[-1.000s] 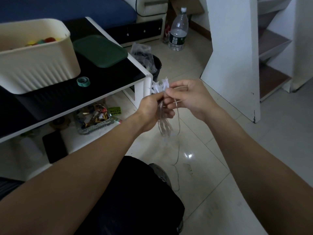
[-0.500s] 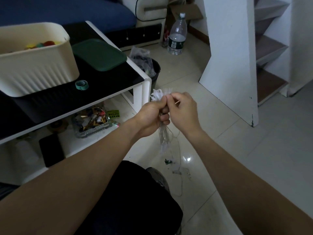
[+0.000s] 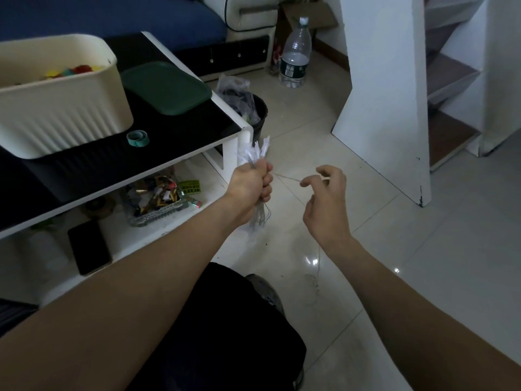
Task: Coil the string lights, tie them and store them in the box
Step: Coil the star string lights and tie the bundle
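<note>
The left hand (image 3: 251, 184) is closed in a fist round the bundled lights (image 3: 255, 153), held upright over the floor (image 3: 423, 277) just off the corner of the tabletop (image 3: 180, 128). The white bulb tips fan out above the fist and the wire loops hang below it. A loose strand (image 3: 284, 177) runs from the fist across to the right hand (image 3: 327, 201), which is apart from the left. Its fingers (image 3: 308, 182) are loosely curled with thumb and forefinger close together at the strand; whether they actually pinch it I cannot tell. More thin wire trails from under the right hand down to the floor.

On the tabletop stands a cream ribbed box (image 3: 62, 108), open, with coloured bits inside. Just beside it lies a dark green lid (image 3: 166, 87), and in front of the box a small teal roll of tape (image 3: 137, 138). On the shelf below sit a glass tray (image 3: 155, 201) of odds and ends and a black phone (image 3: 88, 249). Farther off on the floor are a black bin (image 3: 258, 111) with a plastic bag and a clear bottle (image 3: 294, 57)
</note>
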`<state>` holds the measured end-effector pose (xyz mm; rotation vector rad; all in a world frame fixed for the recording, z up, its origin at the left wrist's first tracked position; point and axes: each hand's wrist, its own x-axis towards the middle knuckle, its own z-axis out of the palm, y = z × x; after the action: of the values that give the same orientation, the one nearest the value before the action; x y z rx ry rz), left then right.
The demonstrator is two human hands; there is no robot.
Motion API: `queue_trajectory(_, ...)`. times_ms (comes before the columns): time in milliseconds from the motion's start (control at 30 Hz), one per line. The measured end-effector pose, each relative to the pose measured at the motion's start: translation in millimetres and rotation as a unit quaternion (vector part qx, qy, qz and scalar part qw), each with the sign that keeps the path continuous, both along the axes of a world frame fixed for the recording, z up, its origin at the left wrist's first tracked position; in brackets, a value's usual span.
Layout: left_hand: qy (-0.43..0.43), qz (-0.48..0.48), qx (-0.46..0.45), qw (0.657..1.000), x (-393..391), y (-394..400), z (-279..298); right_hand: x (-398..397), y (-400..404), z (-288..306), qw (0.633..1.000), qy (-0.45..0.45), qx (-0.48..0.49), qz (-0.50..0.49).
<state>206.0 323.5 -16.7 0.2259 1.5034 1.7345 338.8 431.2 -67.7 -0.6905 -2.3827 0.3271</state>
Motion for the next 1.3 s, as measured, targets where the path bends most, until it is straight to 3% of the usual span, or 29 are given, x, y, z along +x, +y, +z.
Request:
queue_trajectory(133,-0.017,0.018,-0.003,1.0,-6,-1,-1,12,8,-1,0.989,0.142,-0.038,0.029)
queue_trajectory(200,-0.029,0.031,-0.015,0.999,-11,-3,-5,18,13,-1,0.986,0.16,-0.038,0.014)
queue_trajectory(367,-0.041,-0.004,-0.007,0.999,-13,-3,-8,46,47,-24,0.989,-0.007,-0.132,-0.066)
queue_trajectory(433,-0.016,-0.019,-0.029,0.999,-7,-4,-11,63,62,-38,0.968,-0.131,-0.18,-0.114)
queue_trajectory(500,0.026,-0.045,-0.074,0.996,7,-4,-16,85,69,-52,0.905,-0.294,-0.257,-0.171)
queue_trajectory(567,0.068,-0.086,-0.121,0.987,21,-4,-20,108,64,-60,0.814,-0.36,-0.396,-0.226)
queue_trajectory(633,0.083,-0.131,-0.157,0.975,36,-1,-22,135,57,-68,0.704,-0.319,-0.576,-0.266)
queue_trajectory(700,0.069,-0.167,-0.166,0.969,54,5,-24,161,51,-78,0.624,-0.217,-0.703,-0.263)
queue_trajectory(800,0.037,-0.18,-0.178,0.967,81,19,-32,182,45,-86,0.565,-0.051,-0.796,-0.208)
queue_trajectory(867,0.024,-0.183,-0.212,0.96,105,31,-45,193,42,-90,0.58,-0.037,-0.795,-0.175)
queue_trajectory(1000,0.013,-0.201,-0.258,0.945,151,45,-76,209,44,-106,0.679,-0.06,-0.714,-0.161)
queue_trajectory(1067,0.01,-0.21,-0.25,0.945,171,49,-87,215,44,-114,0.756,-0.149,-0.62,-0.147)
queue_trajectory(1133,0.016,-0.213,-0.232,0.949,184,52,-97,225,39,-128,0.808,-0.255,-0.511,-0.143)
queue_trajectory(1200,0.025,-0.217,-0.221,0.951,196,54,-107,246,30,-150,0.811,-0.34,-0.455,-0.138)
queue_trajectory(1300,0.043,-0.251,-0.227,0.94,206,53,-118,278,2,-181,0.737,-0.377,-0.536,-0.165)
